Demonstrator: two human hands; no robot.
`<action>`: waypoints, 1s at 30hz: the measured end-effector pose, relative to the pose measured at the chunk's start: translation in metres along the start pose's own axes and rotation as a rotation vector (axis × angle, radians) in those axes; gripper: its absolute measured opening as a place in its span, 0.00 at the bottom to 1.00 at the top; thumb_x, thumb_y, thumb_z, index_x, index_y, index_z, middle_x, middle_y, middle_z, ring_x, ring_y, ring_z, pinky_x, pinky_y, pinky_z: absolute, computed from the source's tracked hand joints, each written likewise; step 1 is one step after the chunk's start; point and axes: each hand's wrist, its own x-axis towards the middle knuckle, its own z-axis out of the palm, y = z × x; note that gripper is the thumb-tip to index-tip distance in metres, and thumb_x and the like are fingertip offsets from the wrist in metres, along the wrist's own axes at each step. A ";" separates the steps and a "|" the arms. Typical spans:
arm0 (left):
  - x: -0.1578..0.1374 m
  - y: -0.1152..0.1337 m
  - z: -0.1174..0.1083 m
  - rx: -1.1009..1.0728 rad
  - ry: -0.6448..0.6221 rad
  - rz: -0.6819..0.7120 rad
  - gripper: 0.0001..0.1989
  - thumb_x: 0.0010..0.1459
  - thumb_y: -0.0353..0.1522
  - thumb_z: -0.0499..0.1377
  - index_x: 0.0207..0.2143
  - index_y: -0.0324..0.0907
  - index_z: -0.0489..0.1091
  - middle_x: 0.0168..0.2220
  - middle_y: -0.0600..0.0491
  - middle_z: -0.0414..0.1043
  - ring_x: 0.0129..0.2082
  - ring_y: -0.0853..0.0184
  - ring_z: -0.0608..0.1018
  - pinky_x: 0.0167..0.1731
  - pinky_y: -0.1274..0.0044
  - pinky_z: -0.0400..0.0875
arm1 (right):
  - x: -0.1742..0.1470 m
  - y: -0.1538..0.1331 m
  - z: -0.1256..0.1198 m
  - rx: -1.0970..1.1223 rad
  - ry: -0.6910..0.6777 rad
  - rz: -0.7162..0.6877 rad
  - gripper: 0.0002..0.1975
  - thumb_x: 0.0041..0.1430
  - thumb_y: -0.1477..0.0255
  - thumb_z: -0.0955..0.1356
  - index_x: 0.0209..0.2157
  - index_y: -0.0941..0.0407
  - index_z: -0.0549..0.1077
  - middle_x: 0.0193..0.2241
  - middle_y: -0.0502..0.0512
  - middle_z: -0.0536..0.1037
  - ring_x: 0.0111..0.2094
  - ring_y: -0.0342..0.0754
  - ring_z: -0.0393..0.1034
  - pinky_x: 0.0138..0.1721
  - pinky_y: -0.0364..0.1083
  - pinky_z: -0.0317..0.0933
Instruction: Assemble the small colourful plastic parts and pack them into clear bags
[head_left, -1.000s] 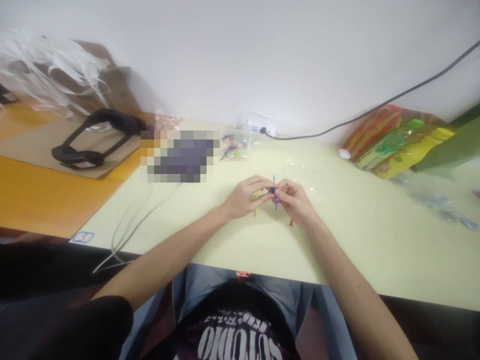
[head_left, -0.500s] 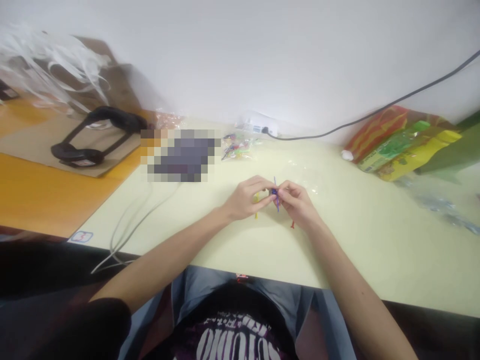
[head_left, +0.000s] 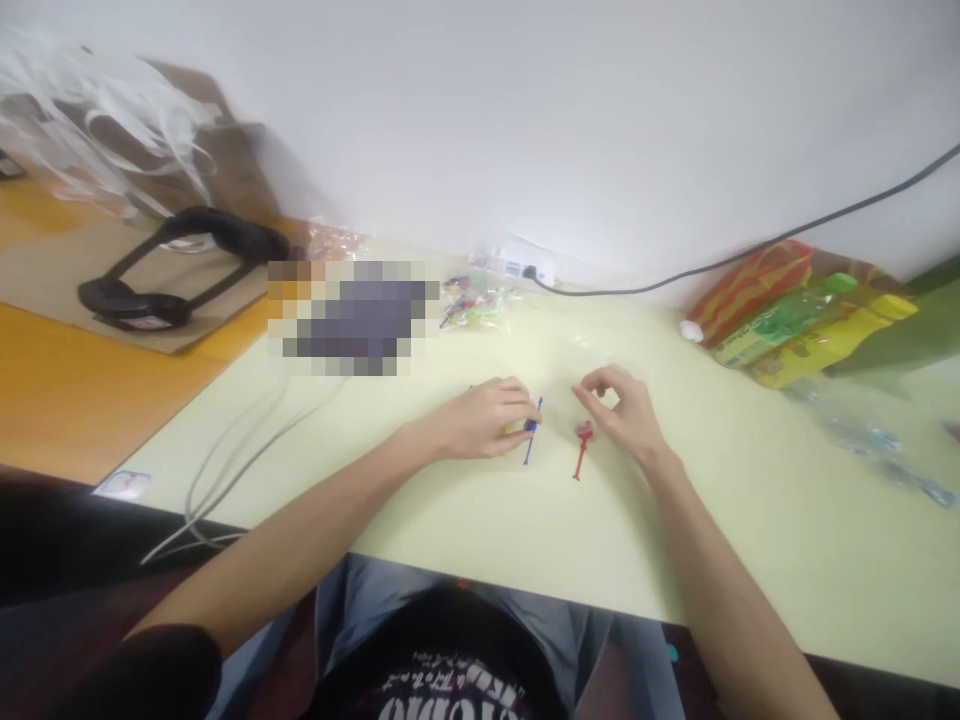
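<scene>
A thin blue plastic piece (head_left: 533, 432), like a small rod with a thicker middle, stands out from the fingertips of my left hand (head_left: 484, 418). That hand is closed on it, low over the table. Bits of a yellow plastic piece (head_left: 505, 431) show beneath the same hand, mostly hidden. A red plastic piece (head_left: 580, 455) with a wider head lies on the table between my hands. Up and right of it is my right hand (head_left: 626, 410), thumb and forefinger curled together in a pinch. Whether anything small sits between those tips is not visible.
A clear bag of colourful pieces (head_left: 476, 303) lies behind, near a white power strip (head_left: 517, 262). A blurred-out dark object (head_left: 360, 318) and cables (head_left: 247, 470) are at left, beyond them a black frame (head_left: 180, 265). Bottles (head_left: 832, 340) and crumpled plastic (head_left: 885, 440) lie at right.
My hands have come apart; the right has let go of the blue piece and moved right. The left has lowered with the blue piece. The red piece is now more fully visible.
</scene>
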 end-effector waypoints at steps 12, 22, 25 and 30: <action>-0.002 -0.008 0.003 0.110 -0.118 -0.060 0.07 0.63 0.30 0.61 0.43 0.43 0.76 0.39 0.50 0.78 0.46 0.59 0.76 0.50 0.67 0.68 | -0.015 0.014 -0.026 0.065 -0.453 0.292 0.20 0.55 0.52 0.75 0.37 0.54 0.78 0.23 0.48 0.72 0.25 0.45 0.63 0.29 0.46 0.55; -0.002 -0.007 -0.002 0.150 -0.149 -0.071 0.10 0.62 0.33 0.63 0.45 0.44 0.76 0.41 0.49 0.77 0.45 0.59 0.75 0.52 0.66 0.67 | -0.018 0.017 -0.020 0.149 -0.465 0.323 0.16 0.54 0.57 0.76 0.35 0.55 0.80 0.26 0.51 0.76 0.27 0.46 0.67 0.29 0.46 0.60; 0.001 -0.003 0.001 0.205 -0.107 -0.044 0.14 0.65 0.36 0.61 0.52 0.44 0.74 0.45 0.47 0.76 0.48 0.57 0.75 0.53 0.64 0.67 | -0.016 0.013 -0.019 0.220 -0.423 0.316 0.17 0.53 0.56 0.77 0.37 0.55 0.80 0.26 0.52 0.77 0.26 0.46 0.66 0.28 0.46 0.59; 0.009 0.009 0.017 0.212 0.052 0.078 0.14 0.68 0.36 0.60 0.54 0.45 0.72 0.46 0.46 0.77 0.47 0.58 0.75 0.53 0.63 0.69 | -0.013 -0.004 -0.014 0.405 -0.410 0.288 0.18 0.53 0.56 0.77 0.37 0.54 0.78 0.24 0.50 0.75 0.25 0.45 0.64 0.27 0.45 0.58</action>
